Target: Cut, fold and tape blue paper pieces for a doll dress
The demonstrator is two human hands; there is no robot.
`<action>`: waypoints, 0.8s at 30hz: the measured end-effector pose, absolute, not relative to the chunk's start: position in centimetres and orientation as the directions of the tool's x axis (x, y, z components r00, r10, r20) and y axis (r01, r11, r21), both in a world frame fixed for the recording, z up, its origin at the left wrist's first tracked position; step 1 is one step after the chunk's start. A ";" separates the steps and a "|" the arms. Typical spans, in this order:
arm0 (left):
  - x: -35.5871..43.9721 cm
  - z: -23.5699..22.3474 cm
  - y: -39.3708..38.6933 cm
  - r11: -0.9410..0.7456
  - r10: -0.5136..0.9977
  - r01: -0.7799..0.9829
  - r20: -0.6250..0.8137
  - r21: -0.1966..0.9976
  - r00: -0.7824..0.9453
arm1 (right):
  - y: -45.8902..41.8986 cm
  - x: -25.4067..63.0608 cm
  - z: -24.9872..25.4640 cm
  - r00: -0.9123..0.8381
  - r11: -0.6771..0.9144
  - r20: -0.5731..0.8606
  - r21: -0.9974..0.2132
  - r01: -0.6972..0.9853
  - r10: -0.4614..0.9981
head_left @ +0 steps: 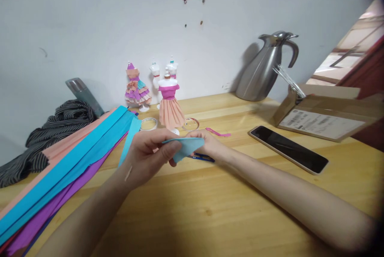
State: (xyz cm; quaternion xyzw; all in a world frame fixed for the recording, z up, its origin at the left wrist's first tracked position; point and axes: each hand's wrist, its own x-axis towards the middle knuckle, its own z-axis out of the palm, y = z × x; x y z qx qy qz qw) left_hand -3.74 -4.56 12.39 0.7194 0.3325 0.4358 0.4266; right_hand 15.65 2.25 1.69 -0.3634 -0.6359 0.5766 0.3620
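Observation:
My left hand (pixel 150 157) is closed, pinching a small folded piece of light blue crepe paper (pixel 190 147) between thumb and fingers above the table. Behind that paper my right hand (pixel 207 141) reaches forward, palm low over the table. Its fingers are mostly hidden by the paper, so what they hold, if anything, does not show. Right below it lies a pair of dark blue scissors (pixel 204 157), partly covered. Just beyond both hands stands a small white dress form (pixel 168 83) wearing a magenta top and a pleated peach skirt (pixel 171 112).
Crepe paper strips (pixel 72 161) spread across the left, beside a striped cloth (pixel 69 119) and a bottle (pixel 85 95). Tape rolls (pixel 149 124), a dressed form (pixel 136 89) and a pink scrap (pixel 218 132) lie beyond. A phone (pixel 289 149), cardboard box (pixel 321 117) and steel jug (pixel 261 69) stand right.

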 end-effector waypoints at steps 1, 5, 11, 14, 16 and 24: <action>-3.7 12.4 -4.5 -0.420 0.846 0.109 0.345 0.901 0.407 | 2.3 15.7 1.6 -0.468 0.067 0.038 -0.997 0.046 0.883; -4.0 12.2 -4.0 -0.449 0.874 0.096 0.415 0.888 0.253 | 2.6 15.8 1.5 -0.484 0.018 -0.032 -0.995 0.098 0.874; -5.2 11.5 -1.5 -0.270 0.902 -0.112 0.292 0.956 0.318 | 2.3 15.8 1.9 -0.463 0.012 0.016 -1.000 -0.013 0.886; -5.8 10.4 0.4 -0.094 0.920 -0.105 0.127 0.990 0.371 | 2.0 16.0 2.3 -0.387 0.072 0.130 -0.984 -0.161 0.913; -5.9 9.4 1.4 -0.033 0.960 0.048 0.019 0.998 0.279 | 1.8 16.3 2.9 -0.367 0.192 0.251 -0.963 -0.189 0.896; -4.8 7.0 1.0 0.222 0.820 0.256 -0.322 0.941 0.473 | 0.0 17.3 6.1 -0.486 0.648 0.596 -0.758 -0.075 0.640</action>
